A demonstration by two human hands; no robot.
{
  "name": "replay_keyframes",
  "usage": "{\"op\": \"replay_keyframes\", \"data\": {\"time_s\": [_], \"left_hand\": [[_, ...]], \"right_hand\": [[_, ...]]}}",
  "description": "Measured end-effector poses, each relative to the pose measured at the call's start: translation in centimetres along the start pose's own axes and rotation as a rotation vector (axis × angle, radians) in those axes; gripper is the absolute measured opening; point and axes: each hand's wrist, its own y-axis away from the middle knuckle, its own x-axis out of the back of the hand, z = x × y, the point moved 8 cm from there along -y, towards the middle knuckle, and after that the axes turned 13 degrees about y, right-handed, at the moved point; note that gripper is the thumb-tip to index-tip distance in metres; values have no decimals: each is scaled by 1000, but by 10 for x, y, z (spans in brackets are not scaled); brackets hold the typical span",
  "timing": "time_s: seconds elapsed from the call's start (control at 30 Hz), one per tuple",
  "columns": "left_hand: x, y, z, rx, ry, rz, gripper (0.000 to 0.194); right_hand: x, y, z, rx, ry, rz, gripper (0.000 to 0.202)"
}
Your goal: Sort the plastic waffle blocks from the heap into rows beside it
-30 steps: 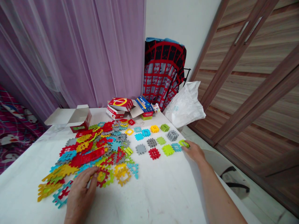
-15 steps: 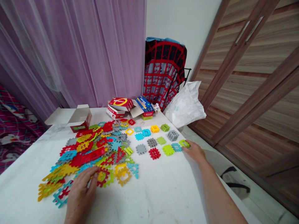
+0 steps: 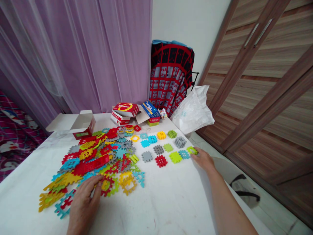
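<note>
My right hand (image 3: 203,160) reaches to the table's right side, its fingers closed on a light-green open-frame building block (image 3: 192,150). Left of that block lies a light-blue window-shaped block (image 3: 184,154), then a solid lime block (image 3: 175,157). Curled at the near edge of a mixed heap, my left hand (image 3: 85,197) has its thumb and forefinger close together by a red frame block (image 3: 105,193); whatever they pinch is hidden. A long red piece (image 3: 91,164) tops the heap. Sorted notched squares lie in rows, among them a red block (image 3: 161,161) and a grey stack (image 3: 180,142).
An open carton (image 3: 84,125) stands at the back left of the white-covered table (image 3: 156,202). Further along the back are a red box (image 3: 126,109) and a blue box (image 3: 151,109). A white bag (image 3: 192,111) stands beyond the right edge, before a wooden wardrobe (image 3: 246,81).
The view has shifted very slightly. Both hands keep their places, the right one still at the light-green block, the left at the heap.
</note>
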Motion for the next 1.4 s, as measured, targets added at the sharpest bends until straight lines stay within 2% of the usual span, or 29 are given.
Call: {"op": "replay_keyframes", "data": {"time_s": [0.63,1.23,1.4], "left_hand": [[-1,1,-4,14,16,-2,34],[1,3,-1,97,56,27,23],[2,2,4,68,53,29,20]], "right_hand": [[5,3,-3,-4,47,-43,51],[-10,-10,8,30,-17,22,53],[-19,-16,14,44,-36,13,55]]}}
